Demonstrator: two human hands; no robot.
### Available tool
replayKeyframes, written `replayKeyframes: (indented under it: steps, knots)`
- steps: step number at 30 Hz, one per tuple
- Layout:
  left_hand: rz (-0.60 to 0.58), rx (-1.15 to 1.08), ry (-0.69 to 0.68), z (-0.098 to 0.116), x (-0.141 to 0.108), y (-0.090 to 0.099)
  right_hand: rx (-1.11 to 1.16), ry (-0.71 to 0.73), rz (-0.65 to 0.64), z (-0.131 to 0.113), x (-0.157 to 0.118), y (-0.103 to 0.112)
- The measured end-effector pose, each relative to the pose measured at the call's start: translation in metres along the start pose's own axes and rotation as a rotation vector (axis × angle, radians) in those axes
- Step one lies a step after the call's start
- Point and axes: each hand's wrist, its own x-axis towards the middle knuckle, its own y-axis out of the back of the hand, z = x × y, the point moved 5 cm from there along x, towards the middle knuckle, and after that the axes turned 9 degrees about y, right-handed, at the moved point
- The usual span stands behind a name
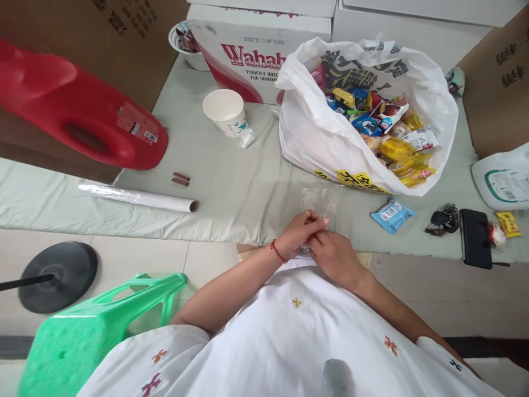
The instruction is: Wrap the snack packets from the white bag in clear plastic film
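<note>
- The clear film (320, 199) is at the centre of the frame, just above the fingers, at the tabletop's (256, 171) near edge; a shiny bit also shows below the hands.
- Grip: the left hand (295, 237) and right hand (335, 256) meet with fingers curled in, both apparently pinching the film; exactly what lies between the fingertips is hidden.
- How far along: the film is out and in the fingers, so the handling looks under way and unfinished; releasing it seems left. Whether it holds anything, I cannot tell.
- Apart from the hands, the white bag (306, 129) at upper right holds many packets (380, 118), and a blue packet (392, 215) lies right of centre.
- Direction: the film's loose part fans from the fingers toward the top of the frame, beneath the white bag; being limp and crumpled, it has no clear long axis.
</note>
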Motion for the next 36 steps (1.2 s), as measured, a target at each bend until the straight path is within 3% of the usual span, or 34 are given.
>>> replayKeyframes:
  steps: [3,5,9,13,15,18,22,27,29,31,36]
  knots:
    - [0.115,-0.021,-0.071,-0.004,0.009,0.007,-0.004,0.030,-0.084,-0.005,0.000,-0.006]
    - [0.176,-0.047,-0.103,-0.006,0.012,0.012,0.047,0.040,-0.053,-0.005,-0.003,-0.002]
    - [0.231,-0.073,-0.157,-0.005,0.008,0.014,0.381,-0.016,0.144,0.007,-0.016,0.018]
    - [0.242,-0.035,-0.213,-0.002,0.001,0.009,0.654,-0.321,0.414,0.034,-0.028,0.035]
    - [0.262,0.018,-0.270,0.000,-0.002,0.006,0.689,-0.438,0.442,0.041,-0.025,0.032]
    - [0.297,0.081,-0.360,0.000,-0.006,0.003,0.705,-0.501,0.398,0.042,-0.013,0.019]
    - [0.298,0.021,-0.341,-0.006,-0.007,0.004,0.658,-0.542,0.431,0.044,-0.003,0.006]
    - [0.298,-0.047,-0.307,-0.007,-0.009,0.011,1.002,-0.681,0.466,0.057,-0.007,-0.008]
    - [0.299,-0.062,-0.305,-0.006,-0.010,0.014,1.038,-0.723,0.501,0.060,-0.011,-0.007]
    - [0.289,-0.056,-0.314,-0.005,-0.011,0.013,0.949,-0.698,0.503,0.059,-0.012,0.001]
    - [0.261,-0.040,-0.345,-0.004,-0.015,0.008,0.657,-0.474,0.477,0.040,-0.002,0.018]
